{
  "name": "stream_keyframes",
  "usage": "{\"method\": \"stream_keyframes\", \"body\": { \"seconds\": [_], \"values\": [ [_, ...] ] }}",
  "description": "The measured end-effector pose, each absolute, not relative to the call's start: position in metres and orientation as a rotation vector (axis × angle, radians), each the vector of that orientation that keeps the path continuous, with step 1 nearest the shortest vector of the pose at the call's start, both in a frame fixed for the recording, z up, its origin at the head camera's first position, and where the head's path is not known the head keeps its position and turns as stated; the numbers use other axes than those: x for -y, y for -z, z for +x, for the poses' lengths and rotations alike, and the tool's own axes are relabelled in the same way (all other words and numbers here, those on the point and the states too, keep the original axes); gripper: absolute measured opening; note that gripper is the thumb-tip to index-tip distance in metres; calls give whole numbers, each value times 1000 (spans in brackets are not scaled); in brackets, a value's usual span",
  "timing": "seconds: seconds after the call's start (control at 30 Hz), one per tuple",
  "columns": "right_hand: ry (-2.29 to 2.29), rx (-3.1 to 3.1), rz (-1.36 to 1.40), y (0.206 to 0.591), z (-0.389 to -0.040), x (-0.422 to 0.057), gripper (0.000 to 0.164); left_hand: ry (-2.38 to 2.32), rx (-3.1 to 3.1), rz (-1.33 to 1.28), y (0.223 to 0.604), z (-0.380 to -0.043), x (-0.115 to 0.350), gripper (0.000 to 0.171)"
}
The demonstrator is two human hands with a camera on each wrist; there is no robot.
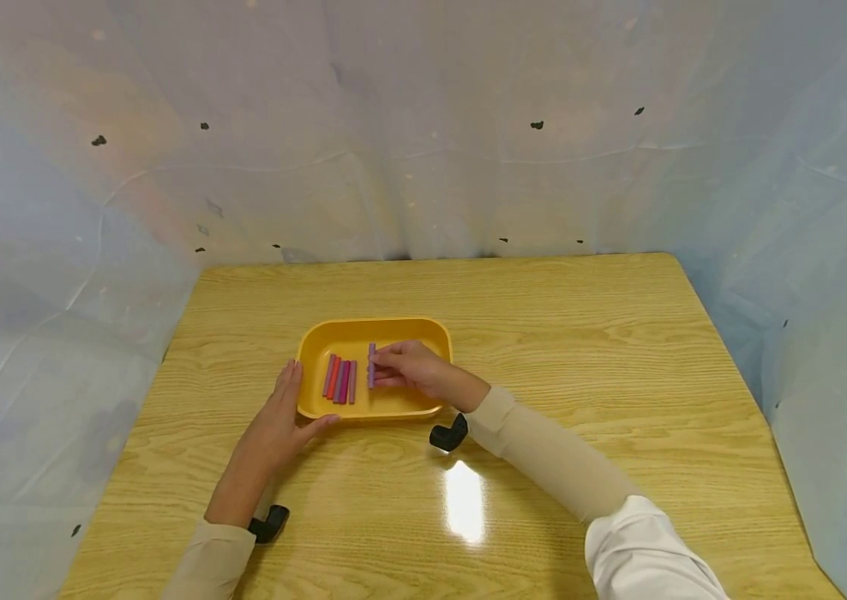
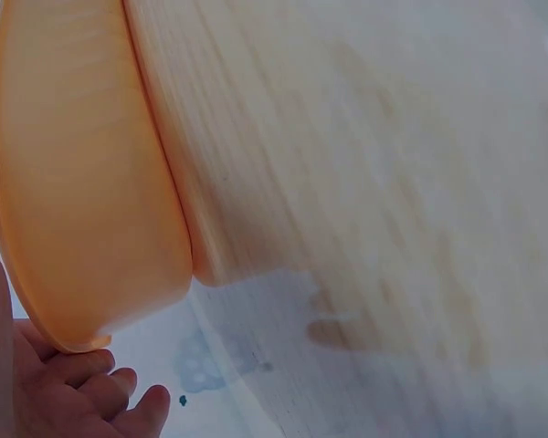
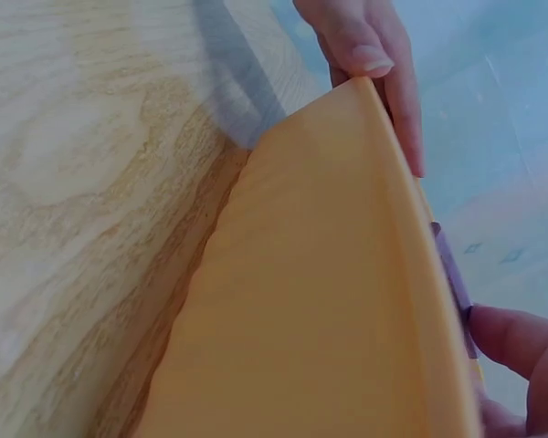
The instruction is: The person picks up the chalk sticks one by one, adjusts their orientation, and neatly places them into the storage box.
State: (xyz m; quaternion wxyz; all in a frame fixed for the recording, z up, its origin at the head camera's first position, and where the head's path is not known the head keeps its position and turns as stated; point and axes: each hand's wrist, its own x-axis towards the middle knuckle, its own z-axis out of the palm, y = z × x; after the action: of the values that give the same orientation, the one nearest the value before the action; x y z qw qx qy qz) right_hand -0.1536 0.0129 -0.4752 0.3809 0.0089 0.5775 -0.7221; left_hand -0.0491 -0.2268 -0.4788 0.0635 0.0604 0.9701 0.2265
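Observation:
A yellow tray (image 1: pixel 401 410) lies on the table, holding a row of several thin sticks (image 1: pixel 339 380) in purple, red and magenta on its left side. My right hand (image 1: pixel 412 367) reaches over the tray and pinches a purple stick (image 1: pixel 372 367) between thumb and fingers, upright in the head view, right of the row. The right wrist view shows this stick (image 3: pixel 454 283) beyond the tray rim. At the tray's near left corner, my left hand (image 1: pixel 281 417) grips the rim, thumb along the front and fingers on the left side.
The wood-grain table (image 1: pixel 581 350) reaches out on every side of the tray. Pale plastic sheeting (image 1: pixel 423 125) hangs behind and beside it. A black wrist mount (image 1: pixel 449 433) sits by the right wrist, close to the tray's front edge.

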Motion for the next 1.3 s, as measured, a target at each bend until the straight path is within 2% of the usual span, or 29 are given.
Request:
{"method": "stream_keyframes", "body": {
  "seconds": [0.47, 1.3],
  "values": [
    [1729, -1639, 36, 480, -155, 2, 27, -635, -2957, 219, 480, -50, 228, 108],
    [1620, -1786, 73, 487, -152, 19, 22, -599, -2991, 252, 483, -51, 229, 109]
  ]
}}
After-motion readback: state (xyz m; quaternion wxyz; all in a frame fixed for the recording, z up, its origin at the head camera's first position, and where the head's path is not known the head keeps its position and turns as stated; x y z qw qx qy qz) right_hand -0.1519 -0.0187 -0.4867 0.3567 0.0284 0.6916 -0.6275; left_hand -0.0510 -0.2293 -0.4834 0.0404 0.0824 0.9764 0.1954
